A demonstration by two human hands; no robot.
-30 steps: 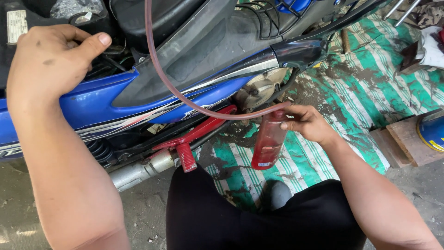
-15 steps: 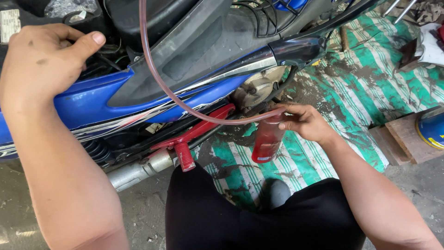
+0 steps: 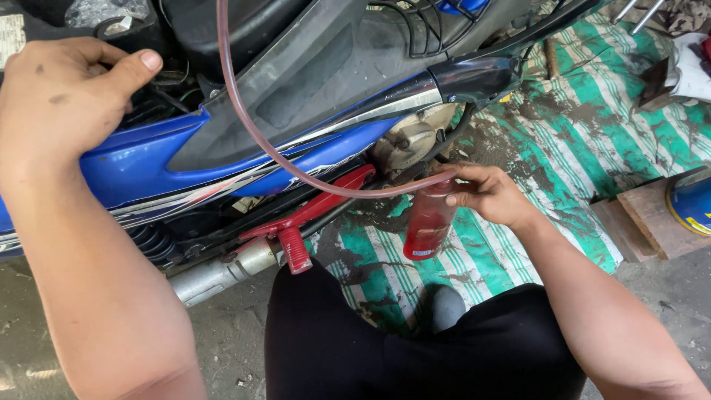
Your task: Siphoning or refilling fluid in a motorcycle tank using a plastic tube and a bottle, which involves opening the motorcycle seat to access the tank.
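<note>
Right hand [image 3: 492,196] grip clamped on red bottle [image 3: 428,224], neck hidden; left hand [image 3: 63,100] flat on blue fairing [image 3: 141,167], fingertips unseen

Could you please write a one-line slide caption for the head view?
Right hand holds hose at red bottle; left hand rests on blue motorbike.
</note>
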